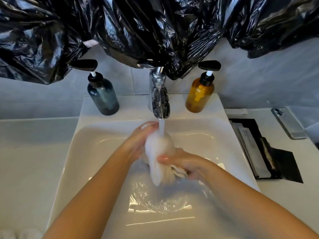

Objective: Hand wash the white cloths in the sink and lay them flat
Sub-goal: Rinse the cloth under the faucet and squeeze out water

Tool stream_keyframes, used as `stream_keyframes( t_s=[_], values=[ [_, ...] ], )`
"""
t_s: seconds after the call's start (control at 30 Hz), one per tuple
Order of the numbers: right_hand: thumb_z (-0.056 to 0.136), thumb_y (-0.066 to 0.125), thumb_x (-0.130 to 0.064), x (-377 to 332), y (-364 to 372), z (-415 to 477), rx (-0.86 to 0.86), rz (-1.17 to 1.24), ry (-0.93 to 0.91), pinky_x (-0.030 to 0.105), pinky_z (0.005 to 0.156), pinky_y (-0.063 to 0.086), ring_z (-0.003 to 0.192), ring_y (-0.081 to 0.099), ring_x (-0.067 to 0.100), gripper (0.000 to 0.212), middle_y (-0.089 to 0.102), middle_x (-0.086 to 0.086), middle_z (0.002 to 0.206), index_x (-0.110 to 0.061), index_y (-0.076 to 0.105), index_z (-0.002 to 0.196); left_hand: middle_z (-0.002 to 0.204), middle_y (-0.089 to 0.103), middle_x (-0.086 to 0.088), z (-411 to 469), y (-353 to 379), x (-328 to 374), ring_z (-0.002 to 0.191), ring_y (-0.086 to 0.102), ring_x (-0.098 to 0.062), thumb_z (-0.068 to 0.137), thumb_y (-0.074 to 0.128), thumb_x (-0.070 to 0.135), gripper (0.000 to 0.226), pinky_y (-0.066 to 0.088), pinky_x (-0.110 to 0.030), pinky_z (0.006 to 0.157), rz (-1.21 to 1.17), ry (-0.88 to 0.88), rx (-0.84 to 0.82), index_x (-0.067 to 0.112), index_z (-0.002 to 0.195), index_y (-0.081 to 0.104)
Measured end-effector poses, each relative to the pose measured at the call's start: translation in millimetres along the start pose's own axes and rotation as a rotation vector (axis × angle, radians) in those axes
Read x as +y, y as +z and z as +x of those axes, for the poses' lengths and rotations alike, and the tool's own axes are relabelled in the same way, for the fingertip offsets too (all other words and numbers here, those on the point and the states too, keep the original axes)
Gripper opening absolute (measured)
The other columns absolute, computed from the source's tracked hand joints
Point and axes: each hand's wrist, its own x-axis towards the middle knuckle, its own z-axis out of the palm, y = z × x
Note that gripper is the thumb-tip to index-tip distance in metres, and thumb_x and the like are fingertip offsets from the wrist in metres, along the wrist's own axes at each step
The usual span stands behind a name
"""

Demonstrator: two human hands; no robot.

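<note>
A wet white cloth (159,152) is bunched up over the white sink (86,152), directly under the water running from the chrome tap (159,100). My left hand (139,140) holds the cloth's upper left side, fingers wrapped behind it. My right hand (183,163) grips the cloth lower down, with the thumb across the front; a twisted tail of cloth hangs below it. Water pools and ripples at the basin's bottom. Another white cloth (19,233) shows at the lower left corner, on the counter.
A dark blue pump bottle (103,97) stands left of the tap and an amber pump bottle (199,94) right of it. Black plastic sheeting (155,31) covers the wall above. A phone (288,123) and a black recessed slot (262,150) lie on the right counter.
</note>
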Motion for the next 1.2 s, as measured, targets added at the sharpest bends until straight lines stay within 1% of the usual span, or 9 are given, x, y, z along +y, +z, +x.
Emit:
stream_keyframes(
  t_s=[0.1, 0.2, 0.37, 0.47, 0.6, 0.7, 0.87, 1.0, 1.2],
  values=[
    [0.095, 0.065, -0.011, -19, 10, -2, 0.08, -0.301, 0.014, 0.018, 0.039, 0.034, 0.029, 0.036, 0.01, 0.037, 0.041, 0.0, 0.035, -0.01, 0.06, 0.058, 0.086, 0.07, -0.015, 3, 8, 6, 0.075, 0.065, -0.028, 0.085, 0.068, 0.013, 0.007, 0.055, -0.043, 0.077, 0.085, -0.051, 0.092, 0.015, 0.091, 0.07],
    [0.08, 0.062, -0.033, -26, 25, 4, 0.272, -0.58, -0.123, 0.011, 0.055, 0.043, 0.072, 0.059, 0.016, 0.015, 0.061, -0.007, 0.077, -0.023, 0.06, 0.09, 0.074, 0.066, -0.006, 5, 16, 7, 0.059, 0.062, -0.015, 0.091, 0.061, 0.01, 0.007, 0.049, -0.019, 0.05, 0.216, 0.014, 0.221, 0.015, 0.09, 0.067],
    [0.063, 0.064, -0.049, -14, 29, 6, 0.497, -0.597, -0.152, 0.034, 0.078, 0.056, 0.096, 0.065, 0.021, 0.065, 0.065, -0.004, 0.105, -0.022, 0.056, 0.121, 0.089, 0.066, -0.005, -1, 28, 6, 0.078, 0.06, -0.021, 0.091, 0.054, 0.011, 0.015, 0.051, -0.03, 0.066, 0.255, 0.171, 0.421, 0.014, 0.099, 0.066],
    [0.058, 0.083, -0.045, -8, 34, -3, 0.376, -0.491, -0.234, 0.039, 0.09, 0.055, 0.107, 0.063, 0.017, 0.087, 0.062, -0.006, 0.115, -0.027, 0.045, 0.134, 0.092, 0.064, -0.006, -4, 31, 6, 0.076, 0.058, -0.019, 0.092, 0.053, 0.016, 0.022, 0.049, -0.03, 0.065, 0.219, 0.167, 0.458, 0.01, 0.111, 0.062],
    [0.068, 0.076, -0.025, -10, 32, -3, 0.419, -0.564, -0.215, 0.035, 0.07, 0.054, 0.088, 0.067, 0.025, 0.052, 0.066, 0.004, 0.089, -0.013, 0.058, 0.116, 0.105, 0.066, -0.008, -10, 30, 6, 0.094, 0.064, -0.024, 0.095, 0.057, 0.029, 0.023, 0.058, -0.043, 0.083, 0.184, 0.102, 0.321, 0.017, 0.115, 0.054],
    [0.055, 0.08, -0.036, 7, 8, -6, 0.178, -0.011, -0.173, 0.031, 0.054, 0.045, 0.067, 0.061, 0.023, 0.071, 0.067, 0.012, 0.081, -0.012, 0.06, 0.118, 0.089, 0.066, -0.001, -15, 10, 7, 0.079, 0.06, -0.017, 0.094, 0.054, 0.018, 0.019, 0.051, -0.029, 0.069, 0.033, 0.117, -0.016, 0.011, 0.11, 0.061],
    [0.068, 0.088, -0.034, 31, -5, 0, -0.3, 0.604, -0.061, 0.027, 0.055, 0.053, 0.074, 0.067, 0.02, 0.068, 0.068, 0.014, 0.101, -0.007, 0.057, 0.123, 0.117, 0.066, -0.012, -9, 1, -12, 0.111, 0.06, -0.029, 0.094, 0.057, 0.034, 0.044, 0.047, -0.047, 0.103, -0.377, 0.032, -0.238, 0.015, 0.133, 0.054],
    [0.046, 0.094, -0.056, 29, -22, -4, -0.365, 0.523, -0.046, 0.055, 0.086, 0.058, 0.106, 0.068, 0.031, 0.101, 0.066, 0.017, 0.122, -0.008, 0.064, 0.129, 0.09, 0.07, -0.006, -5, 11, -1, 0.087, 0.067, -0.021, 0.078, 0.067, 0.021, 0.038, 0.054, -0.039, 0.087, -0.214, 0.102, -0.197, 0.018, 0.115, 0.061],
    [0.052, 0.099, -0.035, -9, -17, -19, -0.112, 0.078, 0.03, 0.03, 0.062, 0.053, 0.076, 0.067, 0.02, 0.077, 0.07, 0.007, 0.091, -0.013, 0.06, 0.114, 0.071, 0.063, -0.006, -9, 31, 23, 0.059, 0.061, -0.021, 0.083, 0.072, 0.007, 0.011, 0.048, -0.029, 0.056, 0.169, 0.065, -0.117, 0.011, 0.087, 0.063]
  ],
)
